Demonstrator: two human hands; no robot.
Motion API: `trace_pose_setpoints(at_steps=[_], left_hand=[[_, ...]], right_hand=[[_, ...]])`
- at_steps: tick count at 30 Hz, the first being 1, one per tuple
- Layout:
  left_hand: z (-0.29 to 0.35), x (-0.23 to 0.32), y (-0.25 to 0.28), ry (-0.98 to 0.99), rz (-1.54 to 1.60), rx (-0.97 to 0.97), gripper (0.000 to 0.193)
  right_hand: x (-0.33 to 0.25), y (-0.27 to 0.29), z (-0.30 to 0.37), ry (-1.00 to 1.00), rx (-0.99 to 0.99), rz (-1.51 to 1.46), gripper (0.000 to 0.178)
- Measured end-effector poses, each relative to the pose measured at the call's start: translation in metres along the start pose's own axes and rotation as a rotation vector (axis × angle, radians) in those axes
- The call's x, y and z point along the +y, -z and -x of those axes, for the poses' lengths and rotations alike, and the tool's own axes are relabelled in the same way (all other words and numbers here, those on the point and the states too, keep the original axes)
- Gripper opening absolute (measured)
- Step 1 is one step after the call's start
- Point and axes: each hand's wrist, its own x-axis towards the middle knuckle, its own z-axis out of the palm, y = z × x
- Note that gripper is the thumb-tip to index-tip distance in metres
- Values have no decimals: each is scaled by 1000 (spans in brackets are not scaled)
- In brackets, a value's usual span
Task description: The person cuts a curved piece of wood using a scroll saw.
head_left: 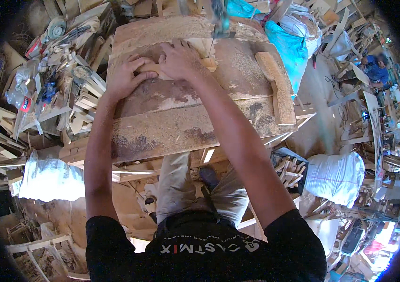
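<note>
Both my hands bear on a pale curved piece of wood (162, 74) lying on a worn, sawdust-covered work table (162, 124). My left hand (130, 77) grips its left end, thumb and fingers bent around it. Over its middle lies my right hand (181, 61), fingers curled down and partly hiding the wood. A short pale end (209, 64) shows just past my right wrist. Close beyond the right hand, an upright saw part (220, 21), seemingly a bandsaw's guide, comes down to the table; the blade is hard to make out.
A shaped wooden board (277, 89) lies along the table's right side. Turquoise sacks (287, 51) stand beyond it. Wood offcuts (85, 101) are heaped at left. White sacks (52, 176) flank the table. At far right sits another person (375, 70) in blue.
</note>
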Motion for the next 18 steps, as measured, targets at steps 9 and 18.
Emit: trace_pose_setpoints(at_steps=[9,18], left_hand=[[-14,3,7,45,45,-57,43],[-17,-8,-1,54,80,-45,48]], right_hand=[[1,1,-12,-87,-80,-1,60],[7,-4,-22,-80,-79,22,62]])
